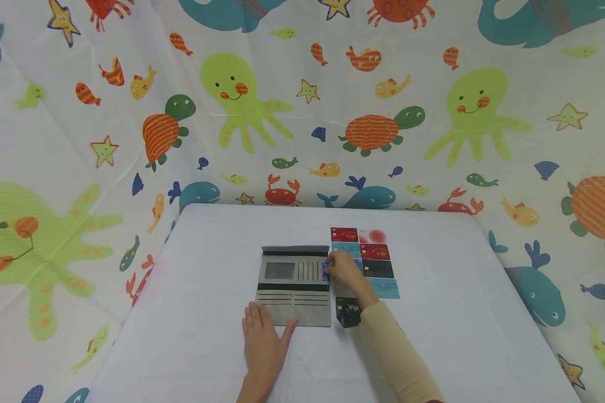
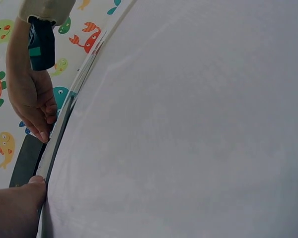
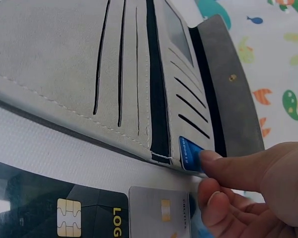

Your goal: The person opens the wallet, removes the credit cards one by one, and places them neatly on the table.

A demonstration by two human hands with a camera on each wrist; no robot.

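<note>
A grey wallet lies unfolded on the white table, its card slots and a clear window facing up. My right hand pinches a blue card between thumb and fingers at the wallet's right edge. In the right wrist view, part of that card shows at the outermost slot, beside the row of slits. My left hand rests on the wallet's lower left corner, fingers straight and thumb spread along the bottom edge. The left wrist view shows its thumb on the wallet's edge.
Right of the wallet, several cards lie in two columns, among them a red VIP card, a black card and a light blue card. A dark Vip card lies under the right forearm, near a silver card. A patterned cloth hangs behind.
</note>
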